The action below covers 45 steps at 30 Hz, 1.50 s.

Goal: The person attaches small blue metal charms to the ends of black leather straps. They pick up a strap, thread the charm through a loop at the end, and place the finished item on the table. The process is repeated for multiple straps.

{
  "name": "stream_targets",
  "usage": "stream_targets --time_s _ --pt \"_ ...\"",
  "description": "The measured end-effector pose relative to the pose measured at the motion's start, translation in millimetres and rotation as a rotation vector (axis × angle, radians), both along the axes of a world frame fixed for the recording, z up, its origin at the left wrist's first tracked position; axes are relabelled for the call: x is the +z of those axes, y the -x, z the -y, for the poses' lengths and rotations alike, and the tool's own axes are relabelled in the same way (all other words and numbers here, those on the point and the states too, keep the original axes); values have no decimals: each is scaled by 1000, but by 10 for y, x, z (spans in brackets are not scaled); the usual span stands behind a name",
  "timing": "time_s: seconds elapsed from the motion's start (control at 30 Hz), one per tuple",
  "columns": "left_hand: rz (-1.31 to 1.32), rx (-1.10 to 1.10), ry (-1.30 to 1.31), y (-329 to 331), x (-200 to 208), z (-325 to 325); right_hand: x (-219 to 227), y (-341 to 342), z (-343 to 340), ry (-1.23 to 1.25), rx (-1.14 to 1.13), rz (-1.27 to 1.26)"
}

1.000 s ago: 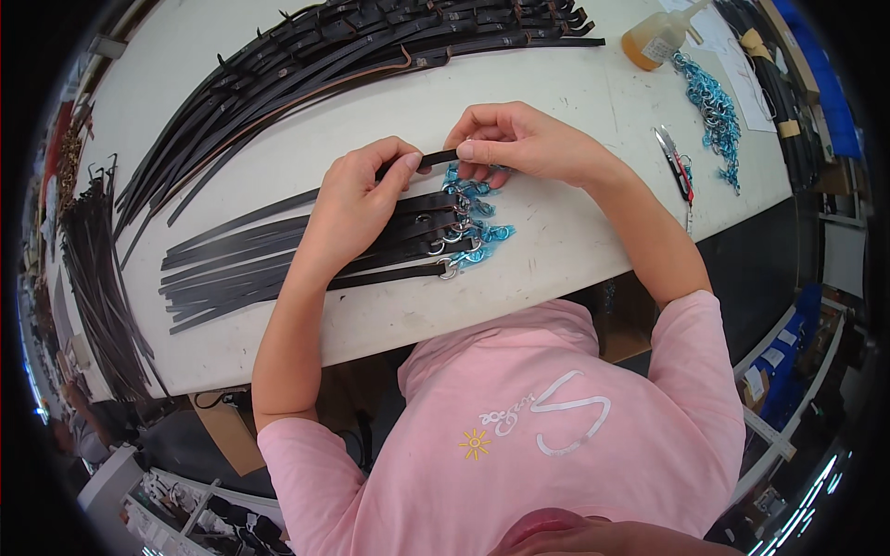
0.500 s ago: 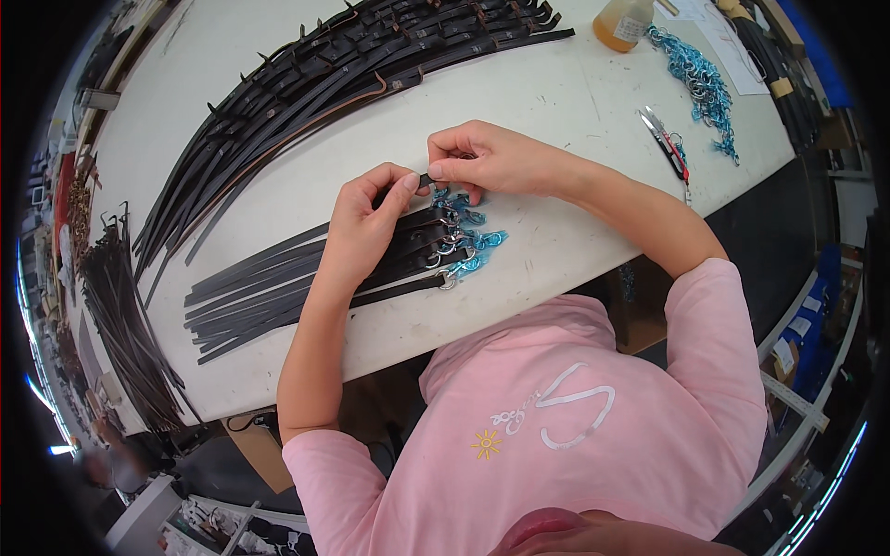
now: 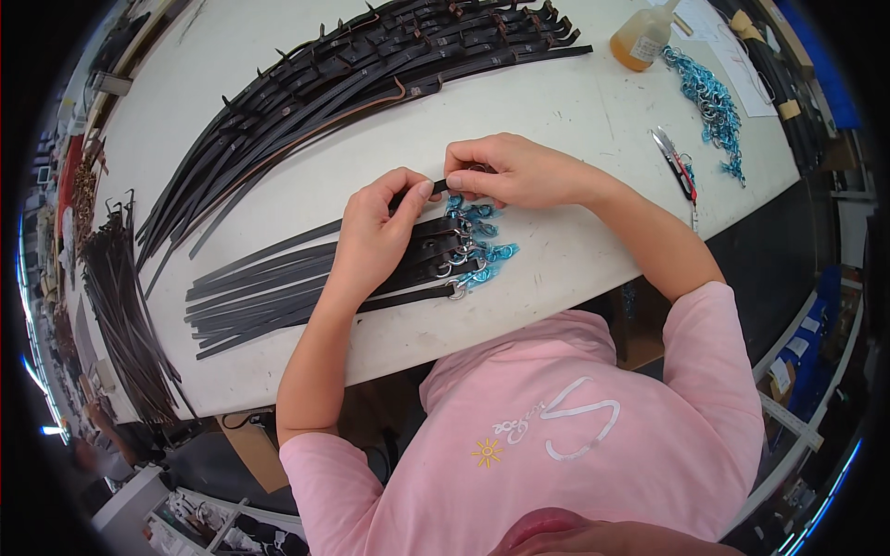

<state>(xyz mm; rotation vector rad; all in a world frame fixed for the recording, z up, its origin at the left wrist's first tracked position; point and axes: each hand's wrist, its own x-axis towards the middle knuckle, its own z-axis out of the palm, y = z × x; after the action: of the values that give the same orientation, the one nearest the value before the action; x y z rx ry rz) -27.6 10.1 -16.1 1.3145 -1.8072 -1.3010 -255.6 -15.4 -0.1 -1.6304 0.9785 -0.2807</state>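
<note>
together, left hand (image 3: 378,222), right hand (image 3: 521,172) — pinching flat black strap (image 3: 440,186), round metal rings (image 3: 458,296) nearby

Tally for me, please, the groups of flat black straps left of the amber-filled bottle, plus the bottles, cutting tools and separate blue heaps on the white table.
Far pile, left-edge bundle and near row of flat black straps: 3
Translucent bottle of amber liquid: 1
Slim red-and-black cutting tool: 1
Heap of blue-wrapped metal fittings: 1
Total: 6
</note>
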Motion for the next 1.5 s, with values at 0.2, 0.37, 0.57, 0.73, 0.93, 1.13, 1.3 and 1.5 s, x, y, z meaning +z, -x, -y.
stream_targets --time_s 0.2,0.37,0.57,0.73,0.93,1.13,1.3,1.5 --pt "-20 15 -82 22 -31 14 -202 -90 -118 443 -122 -61" --pt "-6 5 -95 4 -35 31 -225 -105 -87 351 -128 -59" --pt "-40 3 -84 -11 -28 2 -59 -42 18 -84 -85 77" --pt "-85 1 -66 35 -42 -35 -224 -43 -61 135 -91 85" --pt "-11 44 -57 -53 11 2 -49 22 12 -186 -184 169" --pt "122 34 127 -24 40 3 -146 92 10 -117 -181 210" --pt "63 7 9 27 26 13 -176 70 40 -142 -176 238" --pt "20 -20 -144 21 8 89 -168 50 40 -146 -152 263"
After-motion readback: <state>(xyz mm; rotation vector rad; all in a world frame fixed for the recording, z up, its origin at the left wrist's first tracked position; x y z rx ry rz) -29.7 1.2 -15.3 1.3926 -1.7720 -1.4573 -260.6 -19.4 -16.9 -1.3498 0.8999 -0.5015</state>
